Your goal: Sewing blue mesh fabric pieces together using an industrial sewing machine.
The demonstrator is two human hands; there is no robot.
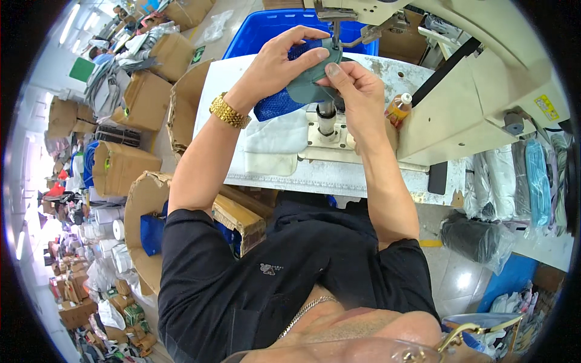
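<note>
The cream sewing machine [484, 103] fills the person's right side, its head reaching out over the white table [221, 78] — which leaves the left for handling. The blue mesh and grey-green piece [305, 91] sits atop the upright post [327, 124], below the needle bar [336, 29]; whether the needle is in it, I can't tell. The left hand [281, 60] drapes over it, fingers curved, thumb pressing, probably to keep it flat. The right hand [360, 88] pinches its edge between thumb and forefinger, likely for steering. Around them: an open carton [140, 199] off the left, a blue bin [248, 36] beyond the table, white pads [275, 136] by the post. A drink bottle [399, 110] stands just beside the right wrist — an easy thing to knock.
</note>
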